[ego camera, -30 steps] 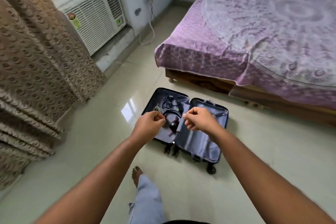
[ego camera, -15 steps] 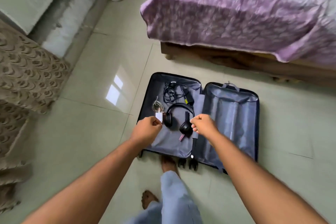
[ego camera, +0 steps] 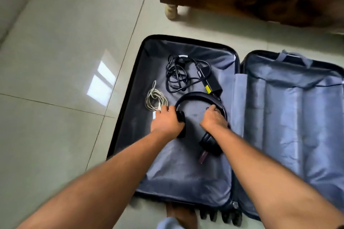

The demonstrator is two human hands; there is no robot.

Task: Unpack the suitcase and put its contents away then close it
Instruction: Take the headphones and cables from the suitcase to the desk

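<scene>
Our left hand (ego camera: 166, 121) curls over the left ear cup of the black headphones (ego camera: 200, 115) and our right hand (ego camera: 214, 119) grips the right arm of the band, both closed on the set as it lies in the left half of the open suitcase (ego camera: 186, 176) on the floor. From this head view we judge the risk to be snagging: the headphones' plug end trails below, and the white cable (ego camera: 155, 99) touches our left knuckles while the black charger cord (ego camera: 183, 74) sits just beyond, so a quick lift could drag them along.
</scene>
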